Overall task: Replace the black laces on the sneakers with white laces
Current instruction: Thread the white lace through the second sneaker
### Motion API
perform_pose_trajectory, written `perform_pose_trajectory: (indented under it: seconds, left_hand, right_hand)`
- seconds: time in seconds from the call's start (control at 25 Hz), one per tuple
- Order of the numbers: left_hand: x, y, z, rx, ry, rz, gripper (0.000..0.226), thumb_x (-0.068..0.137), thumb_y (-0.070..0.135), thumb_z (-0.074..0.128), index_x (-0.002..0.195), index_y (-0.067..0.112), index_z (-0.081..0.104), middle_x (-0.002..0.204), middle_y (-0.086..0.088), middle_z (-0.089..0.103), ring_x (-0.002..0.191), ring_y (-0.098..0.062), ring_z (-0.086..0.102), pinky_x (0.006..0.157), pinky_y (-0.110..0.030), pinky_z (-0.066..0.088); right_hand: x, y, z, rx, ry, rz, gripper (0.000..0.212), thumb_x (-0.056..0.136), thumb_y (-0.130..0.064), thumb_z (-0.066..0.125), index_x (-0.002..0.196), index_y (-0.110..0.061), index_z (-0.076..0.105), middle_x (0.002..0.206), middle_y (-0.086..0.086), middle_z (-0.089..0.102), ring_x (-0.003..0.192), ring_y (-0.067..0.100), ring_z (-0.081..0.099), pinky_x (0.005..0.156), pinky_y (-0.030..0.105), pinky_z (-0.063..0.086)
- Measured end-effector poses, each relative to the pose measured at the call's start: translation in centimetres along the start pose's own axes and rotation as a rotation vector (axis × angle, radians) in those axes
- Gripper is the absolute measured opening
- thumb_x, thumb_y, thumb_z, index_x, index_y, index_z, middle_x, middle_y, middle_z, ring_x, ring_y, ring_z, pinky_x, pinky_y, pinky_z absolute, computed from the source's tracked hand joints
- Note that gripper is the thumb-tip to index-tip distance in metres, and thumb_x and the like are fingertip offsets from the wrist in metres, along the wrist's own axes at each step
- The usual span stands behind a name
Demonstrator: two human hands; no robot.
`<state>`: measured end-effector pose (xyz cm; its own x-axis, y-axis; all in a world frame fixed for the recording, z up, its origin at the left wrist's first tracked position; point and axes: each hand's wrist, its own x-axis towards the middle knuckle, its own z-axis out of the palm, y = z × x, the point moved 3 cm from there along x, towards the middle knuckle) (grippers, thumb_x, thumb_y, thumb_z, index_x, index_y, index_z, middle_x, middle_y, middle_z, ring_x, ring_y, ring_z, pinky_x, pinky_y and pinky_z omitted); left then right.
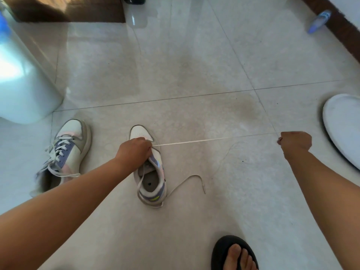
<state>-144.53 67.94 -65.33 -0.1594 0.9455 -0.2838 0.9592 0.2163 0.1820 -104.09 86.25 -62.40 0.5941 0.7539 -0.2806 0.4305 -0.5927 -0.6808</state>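
Note:
A white sneaker (153,184) with purple and yellow trim stands on the floor in the middle, toe pointing away. My left hand (134,152) presses down on its tongue area and covers the eyelets. A white lace (214,140) runs taut from under that hand to my right hand (295,142), which is closed around it far to the right. The lace's other end (194,178) lies loose on the floor beside the heel. A second sneaker (66,152) with white laces threaded through it lies to the left.
A white appliance (25,84) stands at the left. A white round object (342,125) lies at the right edge. My foot in a black sandal (233,254) is at the bottom. A blue slipper (319,21) lies by the far right wall.

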Motion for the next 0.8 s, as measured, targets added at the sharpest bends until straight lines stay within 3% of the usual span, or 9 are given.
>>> perform_pose_trajectory:
  seconds: [0.04, 0.12, 0.24, 0.36, 0.52, 0.64, 0.8]
  left_hand:
    - [0.0, 0.1, -0.2, -0.016, 0.004, -0.013, 0.027, 0.095, 0.021, 0.040, 0.089, 0.010, 0.063, 0.097, -0.008, 0.058, 0.087, -0.027, 0.058, 0.063, -0.028, 0.035]
    - [-0.1, 0.2, -0.5, -0.064, 0.004, -0.028, 0.028, 0.094, 0.023, 0.041, 0.087, 0.009, 0.064, 0.094, -0.008, 0.058, 0.086, -0.028, 0.058, 0.062, -0.028, 0.036]
    - [-0.2, -0.4, -1.1, -0.297, -0.004, -0.114, 0.023, 0.092, 0.030, 0.049, 0.081, 0.015, 0.064, 0.091, -0.007, 0.063, 0.088, -0.025, 0.059, 0.066, -0.030, 0.041]
    - [-0.9, -1.9, -2.2, -0.508, 0.078, -0.239, 0.017, 0.090, 0.024, 0.053, 0.093, 0.015, 0.068, 0.094, -0.004, 0.066, 0.085, -0.019, 0.058, 0.072, -0.029, 0.044]
    - [-2.5, -2.4, -2.1, -0.429, 0.045, -0.202, 0.015, 0.086, 0.020, 0.057, 0.089, 0.012, 0.069, 0.096, -0.006, 0.054, 0.093, -0.023, 0.056, 0.077, -0.030, 0.044]
    - [-3.1, -1.6, -0.9, -0.428, 0.014, -0.159, 0.017, 0.084, 0.019, 0.061, 0.092, 0.011, 0.074, 0.104, -0.013, 0.052, 0.103, -0.024, 0.050, 0.081, -0.029, 0.044]
    - [-2.8, -1.2, 0.2, -0.456, 0.041, -0.223, 0.021, 0.086, 0.020, 0.059, 0.099, 0.013, 0.073, 0.111, -0.013, 0.048, 0.111, -0.026, 0.041, 0.086, -0.032, 0.043]
  right_hand:
    - [-0.3, 0.9, 0.8, 0.135, -0.065, 0.158, 0.008, 0.088, -0.001, 0.055, 0.082, 0.000, 0.060, 0.048, 0.001, 0.059, 0.032, 0.006, 0.049, 0.038, 0.020, 0.040]
    - [-2.9, 3.1, 3.6, 0.322, -0.234, 0.429, 0.014, 0.091, 0.006, 0.049, 0.079, -0.001, 0.051, 0.067, 0.010, 0.053, 0.047, 0.014, 0.052, 0.031, 0.017, 0.039]
    - [-10.4, 4.4, 9.0, 0.308, -0.557, 0.583, 0.016, 0.089, 0.010, 0.053, 0.076, 0.003, 0.051, 0.074, 0.015, 0.052, 0.065, 0.019, 0.052, 0.033, 0.024, 0.048]
    - [-17.4, 2.9, 12.8, 0.227, -0.760, 0.511, 0.015, 0.086, 0.013, 0.057, 0.075, 0.004, 0.053, 0.070, 0.016, 0.056, 0.063, 0.021, 0.057, 0.041, 0.024, 0.054]
    - [-23.8, -0.7, 16.2, 0.241, -0.929, 0.276, 0.019, 0.084, 0.012, 0.059, 0.072, -0.001, 0.051, 0.066, 0.014, 0.060, 0.062, 0.020, 0.061, 0.053, 0.024, 0.056]
    - [-26.4, -1.8, 17.4, 0.142, -0.925, 0.048, 0.019, 0.080, 0.007, 0.067, 0.077, -0.007, 0.055, 0.071, 0.010, 0.063, 0.062, 0.017, 0.062, 0.058, 0.023, 0.054]
    - [-27.0, -1.8, 18.5, 0.078, -0.855, -0.056, 0.020, 0.075, 0.004, 0.073, 0.076, -0.009, 0.057, 0.077, 0.010, 0.065, 0.066, 0.017, 0.063, 0.055, 0.021, 0.050]
